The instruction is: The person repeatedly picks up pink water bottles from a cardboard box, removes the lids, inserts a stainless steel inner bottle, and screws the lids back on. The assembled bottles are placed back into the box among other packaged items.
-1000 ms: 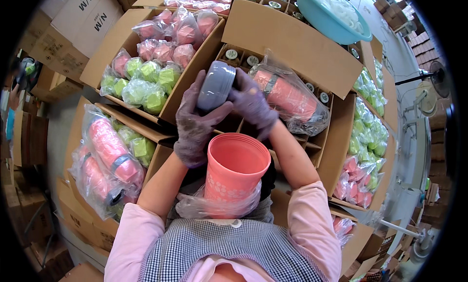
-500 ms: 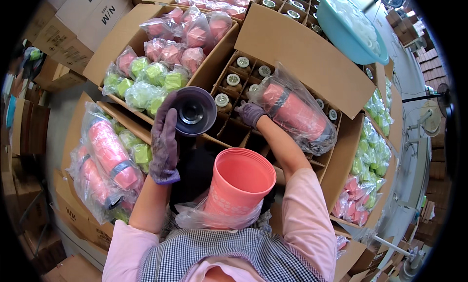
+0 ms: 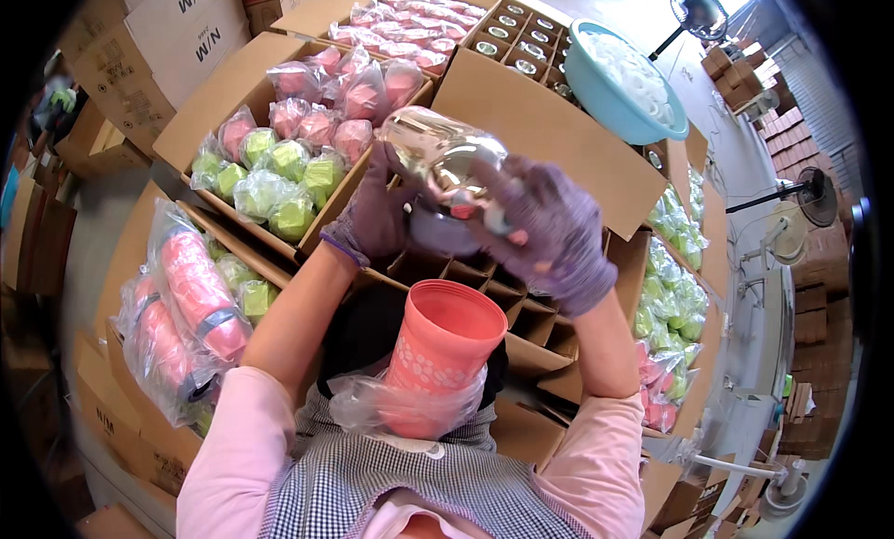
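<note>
A shiny silvered glass flask liner [image 3: 433,152] is tilted above the divided carton. Below it, partly hidden, is a dark purple cup-shaped part [image 3: 442,231]. My gloved left hand [image 3: 372,208] grips the purple part, its fingers up beside the liner. My gloved right hand [image 3: 549,231], blurred by motion, has its fingers closed around the liner's lower right end; the exact grip is hard to make out. A pink flask body [image 3: 438,343] with white prints stands upright in my lap, open at the top, with a clear plastic bag [image 3: 372,399] bunched around its lower part.
The divided carton [image 3: 540,320] lies just ahead. Bagged pink and green flasks fill a carton [image 3: 256,236] at left, and bagged pink flasks [image 3: 200,292] lie nearer. A blue basin [image 3: 582,59] stands at the back right, near a fan [image 3: 698,13].
My right hand has come up out of the divided carton with the silvered liner. My left hand has turned inward, bringing the purple part under it. The pink flask body stays in my lap.
</note>
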Demonstrator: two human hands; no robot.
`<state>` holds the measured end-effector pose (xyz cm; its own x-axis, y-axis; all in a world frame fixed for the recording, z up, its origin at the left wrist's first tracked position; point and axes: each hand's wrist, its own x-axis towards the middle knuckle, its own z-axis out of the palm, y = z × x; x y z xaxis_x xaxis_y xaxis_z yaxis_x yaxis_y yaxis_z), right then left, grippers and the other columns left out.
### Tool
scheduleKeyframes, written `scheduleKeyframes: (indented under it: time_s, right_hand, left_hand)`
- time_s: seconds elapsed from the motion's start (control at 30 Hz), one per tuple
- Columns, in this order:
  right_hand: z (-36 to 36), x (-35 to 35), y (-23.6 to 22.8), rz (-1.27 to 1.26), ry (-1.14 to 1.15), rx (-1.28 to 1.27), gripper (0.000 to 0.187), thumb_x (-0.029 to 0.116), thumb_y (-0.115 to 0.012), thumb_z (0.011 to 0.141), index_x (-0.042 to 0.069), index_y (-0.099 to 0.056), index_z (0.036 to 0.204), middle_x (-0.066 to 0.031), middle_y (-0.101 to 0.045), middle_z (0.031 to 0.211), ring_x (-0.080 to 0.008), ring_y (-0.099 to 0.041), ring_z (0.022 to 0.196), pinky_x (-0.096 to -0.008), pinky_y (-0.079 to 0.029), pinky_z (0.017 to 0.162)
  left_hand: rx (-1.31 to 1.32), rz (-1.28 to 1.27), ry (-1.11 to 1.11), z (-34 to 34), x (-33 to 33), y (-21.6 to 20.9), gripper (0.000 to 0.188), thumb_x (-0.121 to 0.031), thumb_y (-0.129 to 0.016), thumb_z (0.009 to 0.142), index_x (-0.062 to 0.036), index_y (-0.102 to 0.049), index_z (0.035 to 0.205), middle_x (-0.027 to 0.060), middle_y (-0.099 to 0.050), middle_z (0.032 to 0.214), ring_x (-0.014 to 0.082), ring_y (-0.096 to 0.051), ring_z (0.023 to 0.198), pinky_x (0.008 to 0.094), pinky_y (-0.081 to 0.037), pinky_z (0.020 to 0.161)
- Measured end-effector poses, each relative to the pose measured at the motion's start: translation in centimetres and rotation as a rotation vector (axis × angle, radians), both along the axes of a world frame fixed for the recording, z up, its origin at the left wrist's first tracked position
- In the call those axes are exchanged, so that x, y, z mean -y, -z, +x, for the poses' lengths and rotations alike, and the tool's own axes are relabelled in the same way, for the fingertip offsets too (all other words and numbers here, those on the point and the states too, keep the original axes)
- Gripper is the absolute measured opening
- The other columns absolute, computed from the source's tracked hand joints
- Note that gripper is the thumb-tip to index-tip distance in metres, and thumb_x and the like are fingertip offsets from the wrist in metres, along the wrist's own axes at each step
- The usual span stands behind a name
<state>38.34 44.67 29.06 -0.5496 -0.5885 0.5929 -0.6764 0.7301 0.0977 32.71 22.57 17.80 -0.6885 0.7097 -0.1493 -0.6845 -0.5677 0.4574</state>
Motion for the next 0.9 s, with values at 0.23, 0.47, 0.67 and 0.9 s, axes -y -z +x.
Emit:
scheduleKeyframes:
  time_s: [0.23,0.47,0.67,0.9]
  right_hand:
    - [2.4,1.8,4.3,-0.258,-0.220,-0.118,0.065,0.039,-0.078,0.078,0.019,-0.057,0.135,-0.0157,-0.049,0.137,-0.0411,-0.052,0.123,-0.0560,-0.044,0.098]
    - [5.2,-1.4,2.7,-1.056,-0.155,0.536,0.056,0.042,-0.036,0.108,-0.002,-0.046,0.141,-0.0172,-0.054,0.138,-0.0271,-0.052,0.130,-0.0428,-0.040,0.112]
    - [5.0,-3.8,4.9,-1.250,-0.178,0.727,0.055,0.037,-0.029,0.110,-0.005,-0.044,0.141,-0.0158,-0.057,0.133,-0.0260,-0.054,0.128,-0.0430,-0.041,0.111]
    - [5.3,-1.8,4.0,-0.656,-0.209,1.143,0.039,0.021,-0.068,0.092,0.002,-0.064,0.126,-0.0097,-0.066,0.117,-0.0183,-0.064,0.102,-0.0330,-0.053,0.089]
  left_hand:
    - [-0.154,0.226,-0.184,2.1,-2.2,-1.5,0.088,-0.076,-0.040,0.092,-0.0124,-0.034,0.153,0.0142,-0.046,0.150,0.0337,-0.048,0.135,0.0535,-0.039,0.113]
    - [-0.372,-0.039,-0.105,2.5,-0.2,-0.1,0.076,-0.060,-0.052,0.096,-0.0038,-0.042,0.147,0.0150,-0.056,0.140,0.0286,-0.058,0.125,0.0449,-0.045,0.111]
    - [-1.320,-0.691,0.178,4.8,-0.1,0.0,0.072,-0.058,-0.060,0.091,0.0041,-0.063,0.127,0.0191,-0.052,0.141,0.0306,-0.046,0.134,0.0426,-0.034,0.114]
    - [-0.887,-0.706,-0.619,6.7,1.3,-1.3,0.047,-0.011,-0.063,0.095,-0.0009,-0.052,0.139,0.0126,-0.060,0.128,0.0208,-0.055,0.122,0.0347,-0.043,0.106]
